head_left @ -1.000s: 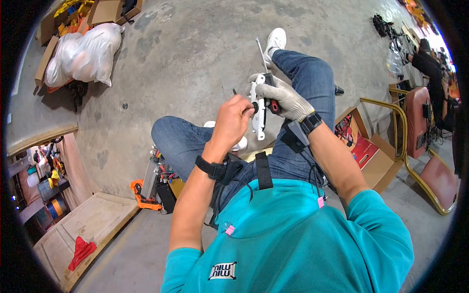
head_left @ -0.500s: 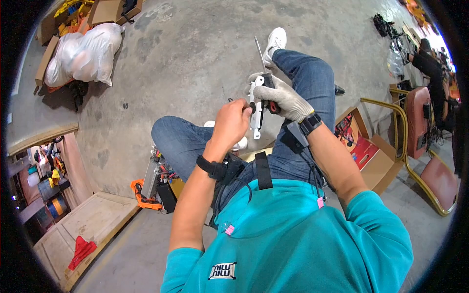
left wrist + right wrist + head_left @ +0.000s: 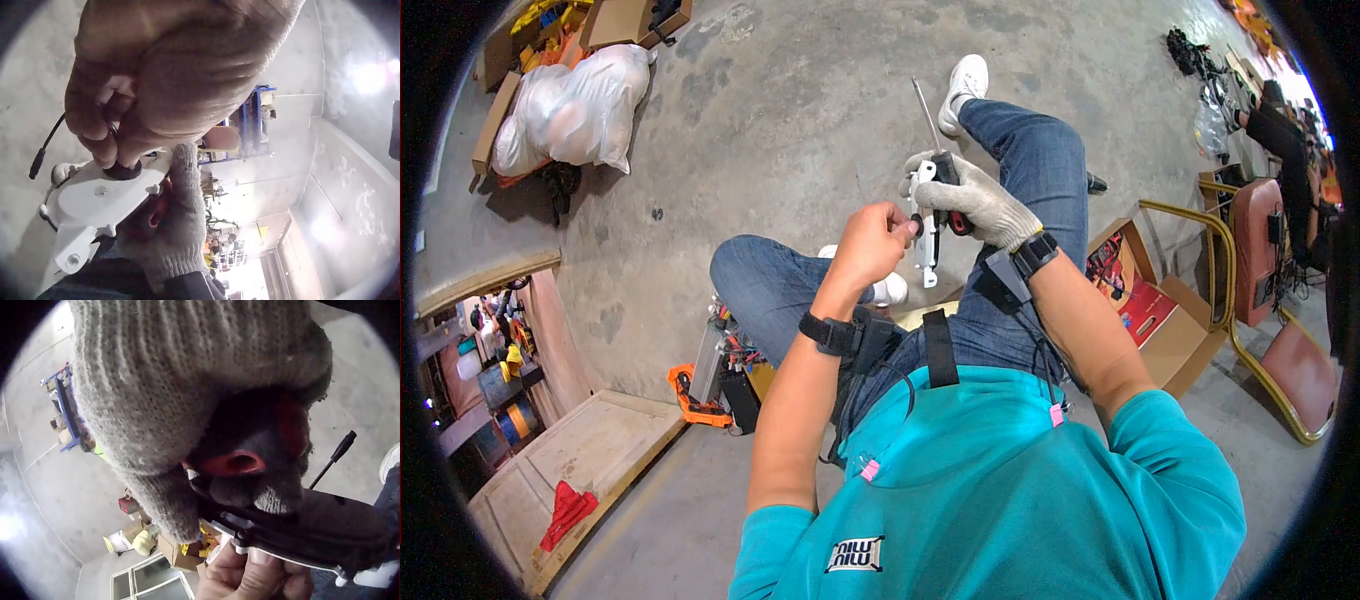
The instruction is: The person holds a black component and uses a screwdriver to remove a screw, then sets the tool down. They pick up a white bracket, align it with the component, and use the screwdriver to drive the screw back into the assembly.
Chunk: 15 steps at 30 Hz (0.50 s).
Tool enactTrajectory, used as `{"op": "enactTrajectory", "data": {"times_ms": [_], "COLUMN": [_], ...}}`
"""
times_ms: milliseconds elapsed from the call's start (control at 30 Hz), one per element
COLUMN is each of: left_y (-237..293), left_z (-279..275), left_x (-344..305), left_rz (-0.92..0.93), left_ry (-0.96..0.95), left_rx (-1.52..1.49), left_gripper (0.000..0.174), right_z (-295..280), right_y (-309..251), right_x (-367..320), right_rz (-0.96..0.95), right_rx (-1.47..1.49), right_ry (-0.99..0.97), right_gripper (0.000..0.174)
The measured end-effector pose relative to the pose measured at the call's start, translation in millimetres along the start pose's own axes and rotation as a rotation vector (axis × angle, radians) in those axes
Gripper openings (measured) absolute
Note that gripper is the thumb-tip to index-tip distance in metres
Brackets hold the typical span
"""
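My bare left hand [image 3: 870,245] pinches a small black round piece [image 3: 123,172] between thumb and fingertips, right at the face of a white plastic housing [image 3: 94,203]. From behind those fingers a thin black cable runs out to a slim connector [image 3: 37,164]. The right hand [image 3: 985,208], in a knitted glove, grips a screwdriver [image 3: 923,105] with a black and red handle, its shaft pointing away from the body. That same hand holds the housing, whose dark back [image 3: 337,519] shows in the right wrist view. The glove hides part of the handle.
On the right stand an open cardboard box [image 3: 1190,335] with a red case and a gold-framed chair [image 3: 1255,250]. Tools and an orange case [image 3: 690,400] lie by the left knee. A white bag [image 3: 575,110] sits at the far left on the concrete floor [image 3: 800,100].
My left hand has turned slightly at the housing, and the dark cable end above its fingers has dropped out of the head view. The screwdriver's tip has swung a little left.
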<state>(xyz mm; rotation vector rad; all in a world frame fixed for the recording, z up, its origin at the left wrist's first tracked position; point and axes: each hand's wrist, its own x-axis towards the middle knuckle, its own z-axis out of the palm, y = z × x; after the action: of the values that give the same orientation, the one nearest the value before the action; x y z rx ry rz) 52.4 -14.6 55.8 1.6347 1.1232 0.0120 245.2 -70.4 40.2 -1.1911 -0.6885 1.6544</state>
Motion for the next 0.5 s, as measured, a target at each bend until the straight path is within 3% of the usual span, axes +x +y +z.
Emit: {"op": "enactTrajectory", "data": {"times_ms": [367, 500], "left_y": [5.3, 11.9], "left_z": [4.2, 4.7], "left_x": [-2.5, -8.1], "left_rz": [0.207, 0.153], "left_ry": [0.098, 0.114], "left_rx": [0.092, 0.055], "left_gripper": [0.015, 0.015], "right_z": [-0.5, -2.9], "right_y": [3.2, 0.6], "right_x": [2.2, 2.8], "right_rz": [-0.039, -0.026], "right_rx": [0.138, 0.152], "right_ry": [0.001, 0.024], "right_gripper": [0.05, 0.05]}}
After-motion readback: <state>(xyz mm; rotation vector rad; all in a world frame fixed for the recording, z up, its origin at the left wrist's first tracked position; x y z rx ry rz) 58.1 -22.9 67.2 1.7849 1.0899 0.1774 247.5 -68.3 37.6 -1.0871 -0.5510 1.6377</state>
